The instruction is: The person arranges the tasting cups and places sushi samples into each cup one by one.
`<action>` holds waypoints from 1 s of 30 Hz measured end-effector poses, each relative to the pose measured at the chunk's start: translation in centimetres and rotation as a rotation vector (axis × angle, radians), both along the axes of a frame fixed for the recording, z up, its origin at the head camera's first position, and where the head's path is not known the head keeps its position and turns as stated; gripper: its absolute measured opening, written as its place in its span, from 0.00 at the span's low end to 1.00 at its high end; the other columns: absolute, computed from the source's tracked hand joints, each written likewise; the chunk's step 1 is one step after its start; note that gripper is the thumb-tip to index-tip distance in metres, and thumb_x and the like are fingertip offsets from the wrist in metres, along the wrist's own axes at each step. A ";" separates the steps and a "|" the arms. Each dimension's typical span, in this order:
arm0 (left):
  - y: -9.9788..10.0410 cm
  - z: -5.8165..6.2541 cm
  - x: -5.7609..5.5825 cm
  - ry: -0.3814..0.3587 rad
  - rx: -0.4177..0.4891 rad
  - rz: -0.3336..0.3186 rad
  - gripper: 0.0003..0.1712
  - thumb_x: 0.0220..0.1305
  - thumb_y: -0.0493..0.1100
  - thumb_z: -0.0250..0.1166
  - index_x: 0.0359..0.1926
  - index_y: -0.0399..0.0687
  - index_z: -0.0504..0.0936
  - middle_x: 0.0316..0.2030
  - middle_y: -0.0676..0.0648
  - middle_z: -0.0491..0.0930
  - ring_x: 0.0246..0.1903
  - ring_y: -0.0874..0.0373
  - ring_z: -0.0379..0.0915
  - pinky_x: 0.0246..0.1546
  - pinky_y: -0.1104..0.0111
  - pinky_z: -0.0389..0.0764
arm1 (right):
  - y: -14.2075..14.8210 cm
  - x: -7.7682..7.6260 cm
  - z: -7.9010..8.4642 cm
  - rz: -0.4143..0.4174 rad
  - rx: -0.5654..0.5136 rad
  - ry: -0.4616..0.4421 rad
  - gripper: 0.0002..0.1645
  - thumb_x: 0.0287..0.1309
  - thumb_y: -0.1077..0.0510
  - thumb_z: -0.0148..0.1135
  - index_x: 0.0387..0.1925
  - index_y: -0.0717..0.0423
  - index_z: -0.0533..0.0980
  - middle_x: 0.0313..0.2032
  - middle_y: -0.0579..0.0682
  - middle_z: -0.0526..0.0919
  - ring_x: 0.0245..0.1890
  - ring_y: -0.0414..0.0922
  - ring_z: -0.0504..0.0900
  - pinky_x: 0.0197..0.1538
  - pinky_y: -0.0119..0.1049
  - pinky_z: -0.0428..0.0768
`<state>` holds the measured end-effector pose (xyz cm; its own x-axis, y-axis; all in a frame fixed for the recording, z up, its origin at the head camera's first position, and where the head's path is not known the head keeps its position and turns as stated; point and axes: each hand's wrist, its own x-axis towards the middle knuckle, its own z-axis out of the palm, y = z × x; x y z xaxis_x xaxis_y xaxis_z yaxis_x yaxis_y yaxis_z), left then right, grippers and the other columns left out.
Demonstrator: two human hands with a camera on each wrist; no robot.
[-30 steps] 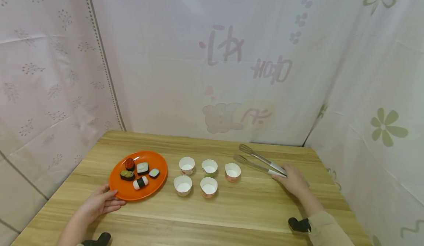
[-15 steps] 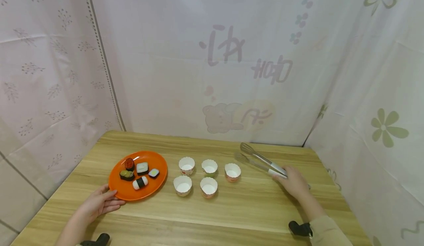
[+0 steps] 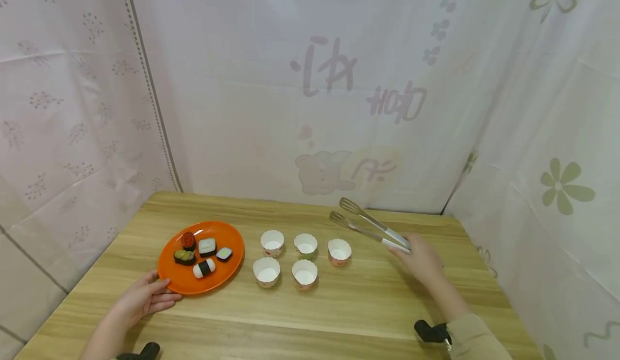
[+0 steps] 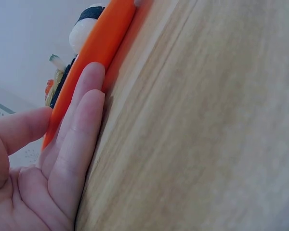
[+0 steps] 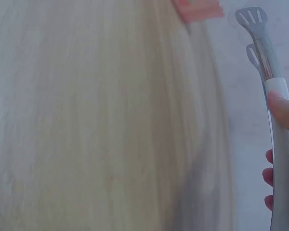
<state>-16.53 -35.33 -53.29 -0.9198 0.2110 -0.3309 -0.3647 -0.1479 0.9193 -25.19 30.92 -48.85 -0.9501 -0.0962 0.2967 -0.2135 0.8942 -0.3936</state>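
On the orange plate (image 3: 227,272), at the table's left, lie several sushi pieces, among them a white one with a black band (image 3: 204,268) and a red-topped one (image 3: 188,240). My left hand (image 3: 145,298) holds the plate's near-left rim: the left wrist view shows the thumb on the edge and straight fingers (image 4: 79,134) along its underside. At the right, my right hand (image 3: 420,260) grips metal tongs (image 3: 398,238) by their white handles, raised over the table. Their slotted ends are spread apart in the head view and point up and left.
Several paper cups stand mid-table in two rows, with a back-right cup (image 3: 339,252) nearest the tongs and a front-left cup (image 3: 266,272) nearest the plate. Patterned curtains (image 3: 242,107) hang behind and beside the wooden table (image 3: 271,322).
My right hand has moved left and slightly up with the tongs, whose ends now stand closer to the back-right cup. The left hand and the plate have stayed in place.
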 end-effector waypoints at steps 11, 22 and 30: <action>-0.3 -0.3 -0.1 0.003 0.022 -0.014 0.34 0.77 0.41 0.45 0.69 0.32 0.36 0.38 0.36 0.82 0.41 0.46 0.82 0.47 0.55 0.80 | -2.6 0.5 1.5 0.032 -0.005 0.039 0.36 0.58 0.35 0.61 0.52 0.61 0.76 0.41 0.54 0.80 0.38 0.51 0.79 0.34 0.49 0.78; -0.4 -0.3 -0.2 0.000 0.030 -0.007 0.33 0.76 0.41 0.46 0.68 0.32 0.38 0.38 0.35 0.83 0.41 0.46 0.82 0.47 0.54 0.80 | -6.2 1.7 3.9 0.095 0.001 0.063 0.33 0.57 0.37 0.64 0.52 0.59 0.76 0.44 0.53 0.80 0.38 0.50 0.80 0.33 0.45 0.80; -0.4 -0.2 -0.1 -0.002 0.051 -0.018 0.29 0.77 0.40 0.45 0.67 0.33 0.41 0.38 0.36 0.82 0.41 0.46 0.82 0.47 0.55 0.80 | -9.0 2.8 5.5 0.123 0.005 0.065 0.33 0.53 0.34 0.65 0.51 0.54 0.78 0.43 0.48 0.81 0.35 0.45 0.80 0.28 0.37 0.77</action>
<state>-16.62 -35.74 -53.51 -0.9151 0.2443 -0.3208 -0.3693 -0.1883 0.9100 -22.36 21.94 -43.35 -0.9099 -0.2127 0.3560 -0.3465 0.8616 -0.3710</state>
